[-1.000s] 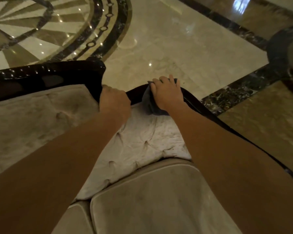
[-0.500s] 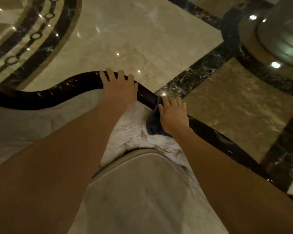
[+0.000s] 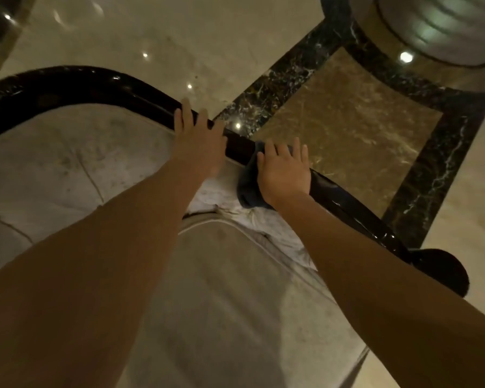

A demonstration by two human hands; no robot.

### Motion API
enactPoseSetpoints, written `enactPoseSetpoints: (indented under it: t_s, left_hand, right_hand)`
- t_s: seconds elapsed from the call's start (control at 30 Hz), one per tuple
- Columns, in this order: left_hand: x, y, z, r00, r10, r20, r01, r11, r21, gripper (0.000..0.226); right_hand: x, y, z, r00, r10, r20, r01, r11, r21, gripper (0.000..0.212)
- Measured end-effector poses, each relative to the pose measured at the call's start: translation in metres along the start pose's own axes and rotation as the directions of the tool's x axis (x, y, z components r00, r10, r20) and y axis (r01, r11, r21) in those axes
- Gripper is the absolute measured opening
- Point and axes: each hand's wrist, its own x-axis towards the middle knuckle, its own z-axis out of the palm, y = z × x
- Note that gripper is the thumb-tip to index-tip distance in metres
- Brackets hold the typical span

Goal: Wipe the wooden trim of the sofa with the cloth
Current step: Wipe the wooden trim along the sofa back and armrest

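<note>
The sofa's dark glossy wooden trim (image 3: 101, 88) curves along the top of the pale tufted backrest and runs down to the right. A dark blue-grey cloth (image 3: 248, 189) is draped over the trim, pressed flat under my right hand (image 3: 284, 169). My left hand (image 3: 198, 141) rests flat on the trim and the backrest edge just left of the cloth, fingers spread, holding nothing. Most of the cloth is hidden under my right palm.
A pale seat cushion (image 3: 235, 303) lies below my arms. Beyond the trim is polished marble floor with a dark veined border (image 3: 431, 169). A round column base (image 3: 443, 29) stands at the top right. The trim ends in a dark scroll (image 3: 443, 270) at right.
My right hand has slid the cloth along the trim toward the right end, and my left hand has followed along the trim. The view has shifted right, bringing the column base closer.
</note>
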Motion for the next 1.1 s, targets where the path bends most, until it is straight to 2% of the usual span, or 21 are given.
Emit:
enactPoseSetpoints:
  t_s: [0.1,0.2,0.27,0.33,0.43,0.5,0.6,0.67,0.73,0.87,0.97,1.03,1.1]
  left_hand:
    - [-0.007,0.033,0.007,0.999,0.04,0.021,-0.038,0.994,-0.102,0.05]
    - [-0.017,0.053,0.014,0.999,0.016,0.046,-0.009,0.99,-0.139,0.055]
    - [-0.02,0.062,0.016,0.999,0.002,0.05,0.005,0.99,-0.141,0.057]
    - [-0.021,0.072,0.014,0.997,-0.002,0.083,0.015,0.987,-0.158,0.056]
    - [-0.019,0.096,0.012,0.995,0.03,0.098,-0.011,0.982,-0.19,0.05]
    - [-0.018,0.116,0.013,0.995,0.019,0.1,0.003,0.977,-0.214,0.051]
    - [-0.013,0.147,0.015,0.994,-0.055,0.094,0.078,0.964,-0.253,0.061]
    - [-0.013,0.163,0.019,0.989,-0.119,0.091,0.139,0.956,-0.258,0.066]
    - [-0.012,0.169,0.024,0.986,-0.154,0.068,0.165,0.961,-0.221,0.067]
    - [-0.01,0.174,0.028,0.983,-0.167,0.07,0.177,0.969,-0.172,0.062]
    - [-0.01,0.176,0.029,0.984,-0.165,0.06,0.173,0.973,-0.155,0.058]
    - [-0.01,0.175,0.03,0.987,-0.156,0.043,0.161,0.974,-0.161,0.055]
    - [-0.01,0.171,0.031,0.987,-0.156,0.032,0.16,0.972,-0.172,0.055]
  right_hand:
    - [0.019,-0.008,-0.005,0.999,0.007,0.044,-0.007,1.0,0.011,0.051]
    - [-0.012,0.034,-0.005,0.998,0.002,-0.055,-0.001,1.0,0.016,0.049]
    - [-0.044,0.073,-0.012,0.987,0.109,-0.117,-0.1,0.992,0.082,0.048]
    - [-0.067,0.097,-0.016,0.966,0.24,-0.1,-0.227,0.965,0.131,0.048]
    - [-0.075,0.098,-0.009,0.929,0.355,-0.107,-0.333,0.926,0.18,0.047]
    - [-0.069,0.091,-0.006,0.936,0.334,-0.116,-0.311,0.933,0.181,0.047]
    - [-0.063,0.102,-0.002,0.967,0.202,-0.156,-0.177,0.971,0.162,0.047]
    - [-0.079,0.128,0.001,0.961,0.211,-0.18,-0.175,0.965,0.197,0.047]
    - [-0.106,0.156,0.005,0.932,0.313,-0.186,-0.268,0.935,0.231,0.049]
    - [-0.127,0.186,0.013,0.868,0.489,-0.084,-0.451,0.848,0.28,0.056]
    - [-0.11,0.165,0.013,0.901,0.419,-0.115,-0.386,0.893,0.233,0.067]
    - [-0.107,0.157,0.015,0.949,0.252,-0.19,-0.229,0.964,0.134,0.066]
    - [-0.113,0.17,0.018,0.969,0.119,-0.218,-0.11,0.992,0.054,0.062]
